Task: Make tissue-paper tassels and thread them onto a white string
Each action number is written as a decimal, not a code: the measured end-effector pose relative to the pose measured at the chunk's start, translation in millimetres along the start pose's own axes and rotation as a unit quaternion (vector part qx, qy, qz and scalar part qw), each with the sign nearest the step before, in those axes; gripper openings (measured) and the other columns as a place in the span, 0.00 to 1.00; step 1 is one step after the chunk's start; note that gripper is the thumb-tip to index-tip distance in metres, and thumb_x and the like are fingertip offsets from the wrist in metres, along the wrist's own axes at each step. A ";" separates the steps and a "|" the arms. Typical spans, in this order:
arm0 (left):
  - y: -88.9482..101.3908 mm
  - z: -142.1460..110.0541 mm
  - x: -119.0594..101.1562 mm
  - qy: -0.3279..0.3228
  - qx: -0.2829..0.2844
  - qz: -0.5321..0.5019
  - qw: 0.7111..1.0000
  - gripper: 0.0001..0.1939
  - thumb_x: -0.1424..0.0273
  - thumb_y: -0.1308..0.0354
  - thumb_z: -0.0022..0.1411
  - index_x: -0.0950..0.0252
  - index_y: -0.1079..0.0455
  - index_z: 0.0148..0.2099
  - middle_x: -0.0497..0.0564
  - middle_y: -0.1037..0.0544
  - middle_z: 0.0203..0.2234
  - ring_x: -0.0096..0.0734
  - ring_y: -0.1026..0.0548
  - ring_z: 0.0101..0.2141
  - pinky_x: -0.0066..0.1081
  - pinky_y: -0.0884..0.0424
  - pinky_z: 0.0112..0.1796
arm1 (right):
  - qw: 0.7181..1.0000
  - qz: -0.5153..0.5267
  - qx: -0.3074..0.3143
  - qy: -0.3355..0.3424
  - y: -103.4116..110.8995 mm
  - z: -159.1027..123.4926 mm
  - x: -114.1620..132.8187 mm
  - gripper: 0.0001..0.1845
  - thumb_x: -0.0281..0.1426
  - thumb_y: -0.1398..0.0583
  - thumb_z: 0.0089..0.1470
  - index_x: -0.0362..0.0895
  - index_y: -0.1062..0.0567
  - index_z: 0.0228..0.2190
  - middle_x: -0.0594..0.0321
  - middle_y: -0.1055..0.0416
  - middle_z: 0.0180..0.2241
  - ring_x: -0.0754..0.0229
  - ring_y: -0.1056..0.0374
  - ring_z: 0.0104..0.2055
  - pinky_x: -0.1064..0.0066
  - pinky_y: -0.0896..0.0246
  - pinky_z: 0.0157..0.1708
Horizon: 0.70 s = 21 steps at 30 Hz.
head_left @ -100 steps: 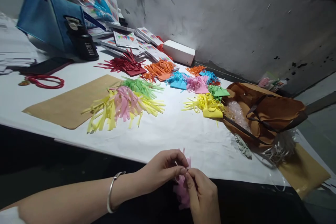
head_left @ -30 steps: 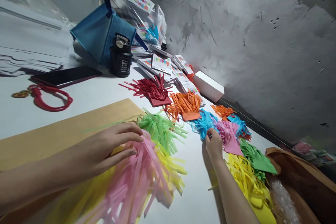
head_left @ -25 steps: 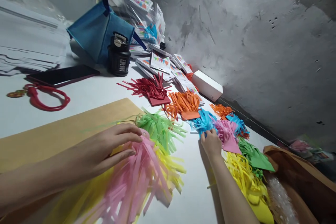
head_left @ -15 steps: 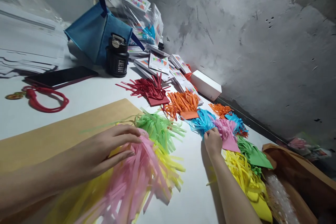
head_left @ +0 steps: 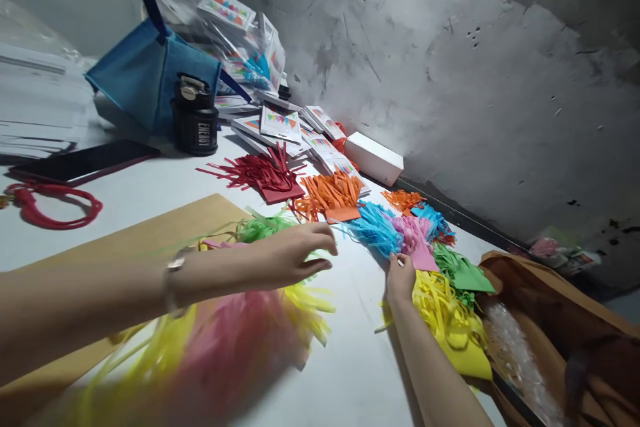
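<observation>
My left hand (head_left: 313, 255) hovers over the white table with fingers bent and thumb apart, holding nothing. Beneath its forearm lie a green paper tassel (head_left: 263, 225), a blurred pink tassel (head_left: 240, 347) and a yellow tassel (head_left: 310, 307). My right hand (head_left: 401, 279) pinches the near edge of a blue paper tassel (head_left: 377, 227). Beside that hand sit a pink tassel (head_left: 415, 237) with a flat uncut end and a yellow tassel (head_left: 445, 313). Red (head_left: 265, 177) and orange (head_left: 333, 193) tassels continue the row towards the back left.
Flat printed packets (head_left: 280, 123) pile up behind the row, near a white box (head_left: 375, 159) at the wall. A black bottle (head_left: 195, 123), blue bag (head_left: 140, 73), phone (head_left: 85, 161) and red cord loop (head_left: 55, 207) stand left. Brown paper (head_left: 545, 300) rises at the right.
My left hand has left the pink tassel and moved right, and that tassel has blurred. My right hand stays at the blue tassel's edge. The view has shifted slightly.
</observation>
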<state>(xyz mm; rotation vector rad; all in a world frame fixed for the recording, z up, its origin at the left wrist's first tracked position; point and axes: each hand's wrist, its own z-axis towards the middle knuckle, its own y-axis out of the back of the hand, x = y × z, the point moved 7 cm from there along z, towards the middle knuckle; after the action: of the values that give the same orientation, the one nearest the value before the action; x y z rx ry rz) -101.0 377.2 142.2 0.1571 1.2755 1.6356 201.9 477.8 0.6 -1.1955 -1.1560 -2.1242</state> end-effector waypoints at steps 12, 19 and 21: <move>-134.0 166.1 30.7 -0.035 0.000 0.213 0.976 0.09 0.79 0.48 0.65 0.70 0.27 0.44 0.63 0.26 0.40 0.44 0.27 0.38 0.38 0.34 0.38 | 0.992 0.113 -0.040 0.049 -2.4 -9.4 7.2 0.17 0.39 0.40 0.63 0.41 0.28 0.49 0.58 0.27 0.46 0.58 0.28 0.43 0.60 0.29 0.43; -131.7 176.9 40.9 -0.050 -0.008 0.271 0.961 0.08 0.79 0.47 0.64 0.68 0.26 0.39 0.62 0.26 0.41 0.46 0.29 0.41 0.41 0.36 0.39 | 0.987 0.140 -0.072 0.013 6.8 9.0 -7.9 0.18 0.38 0.40 0.63 0.42 0.29 0.50 0.57 0.28 0.49 0.57 0.28 0.45 0.59 0.29 0.45; -124.9 174.0 44.7 -0.045 -0.015 0.282 0.958 0.08 0.76 0.48 0.65 0.68 0.26 0.38 0.61 0.25 0.39 0.45 0.29 0.39 0.41 0.36 0.40 | 0.984 0.150 -0.096 -0.006 15.8 20.5 -14.2 0.18 0.38 0.40 0.63 0.42 0.29 0.51 0.57 0.29 0.50 0.56 0.29 0.46 0.58 0.29 0.45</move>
<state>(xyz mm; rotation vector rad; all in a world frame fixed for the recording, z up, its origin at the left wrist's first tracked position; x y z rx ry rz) 63.2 515.3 99.6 0.6172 1.1972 2.0972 230.3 485.8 1.3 -1.3721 -0.7320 -2.0317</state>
